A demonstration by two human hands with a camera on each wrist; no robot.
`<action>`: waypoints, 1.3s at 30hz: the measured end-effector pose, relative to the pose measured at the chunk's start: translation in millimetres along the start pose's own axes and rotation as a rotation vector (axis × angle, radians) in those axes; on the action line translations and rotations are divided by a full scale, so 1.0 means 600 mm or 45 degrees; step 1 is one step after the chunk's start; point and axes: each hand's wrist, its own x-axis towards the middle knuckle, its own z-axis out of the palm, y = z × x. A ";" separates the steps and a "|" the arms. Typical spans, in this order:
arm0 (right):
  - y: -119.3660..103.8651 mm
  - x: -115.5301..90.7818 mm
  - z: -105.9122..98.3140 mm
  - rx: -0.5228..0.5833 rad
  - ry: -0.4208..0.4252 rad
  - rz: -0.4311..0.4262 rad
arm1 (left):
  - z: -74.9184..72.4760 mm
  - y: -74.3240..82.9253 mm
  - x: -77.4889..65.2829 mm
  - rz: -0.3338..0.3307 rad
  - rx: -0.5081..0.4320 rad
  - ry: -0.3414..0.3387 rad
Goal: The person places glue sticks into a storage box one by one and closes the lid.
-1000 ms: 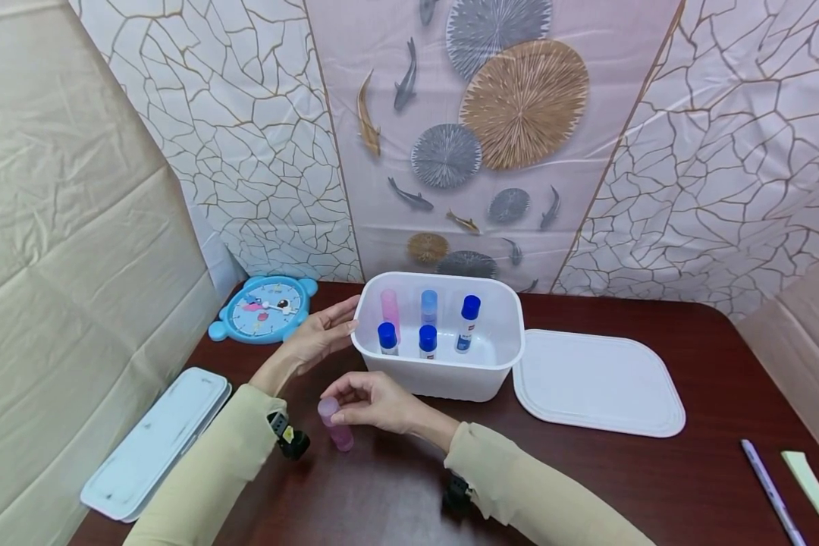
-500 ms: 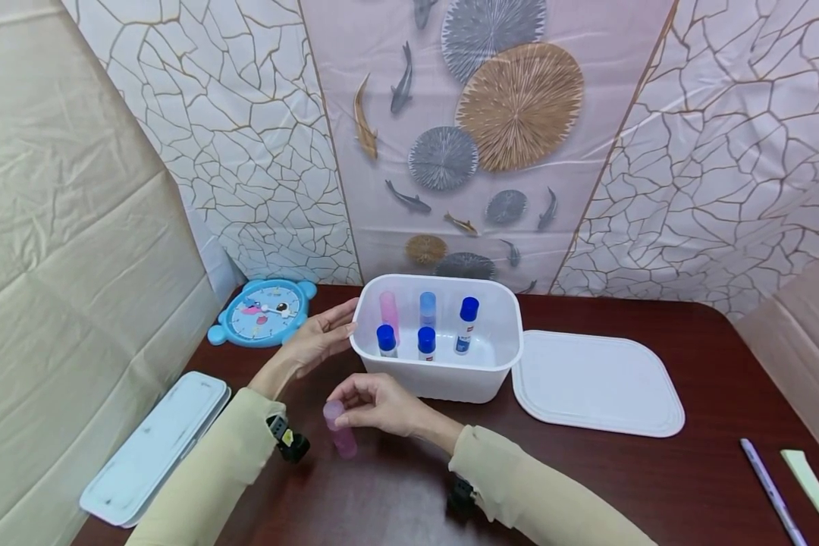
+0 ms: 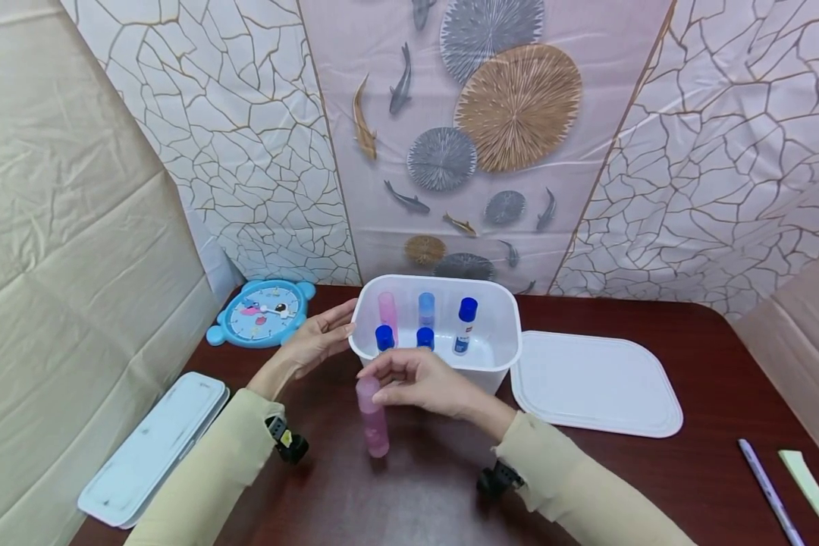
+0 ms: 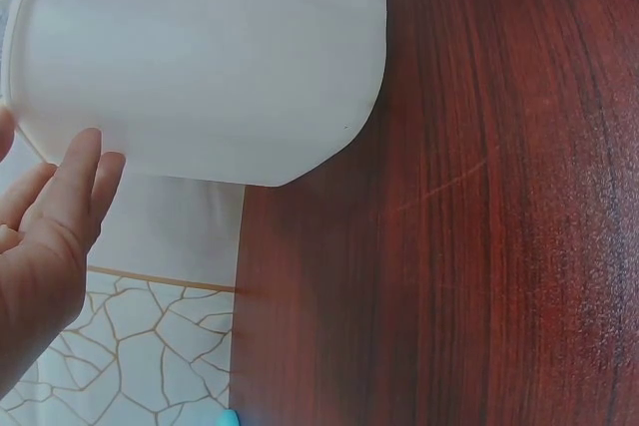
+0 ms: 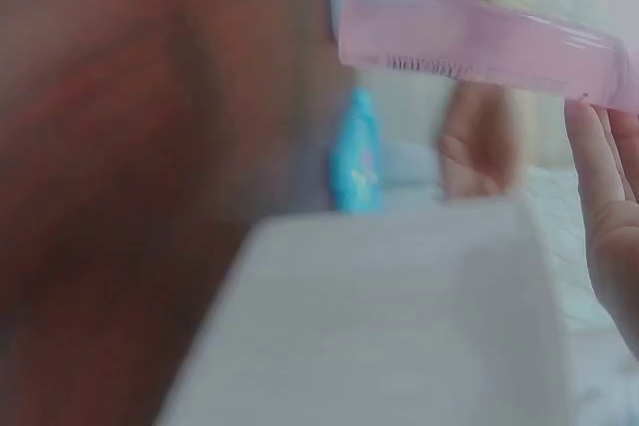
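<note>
Fingers of right hand [image 3: 419, 383] curled, pinching pink tube [image 3: 374, 425] near its top, in front of white bin [image 3: 497, 322] | left hand [image 3: 312, 338] straight-fingered at bin's rim (steadying, perhaps) | step: apparently loading | next: likely needs lifting over rim

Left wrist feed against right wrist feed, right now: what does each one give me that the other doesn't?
Only the left wrist view shows the wall's gold border line and a pale scratch on the tabletop.

Only the right wrist view shows the pink tube, with fine dark marks along its side, and the right hand holding it.

Both show the left hand, white bin, tabletop and blue clock, though the left view catches just its edge.
</note>
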 end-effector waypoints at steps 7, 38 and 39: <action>-0.066 -0.022 -0.083 -0.054 0.175 -0.195 | 0.002 0.002 -0.001 -0.024 -0.020 0.015; 0.005 -0.034 -0.269 -0.402 -0.056 0.249 | -0.002 -0.003 0.003 -0.051 -0.012 0.036; 0.004 -0.032 -0.268 -0.416 -0.090 0.254 | -0.003 -0.003 0.003 -0.049 -0.009 0.035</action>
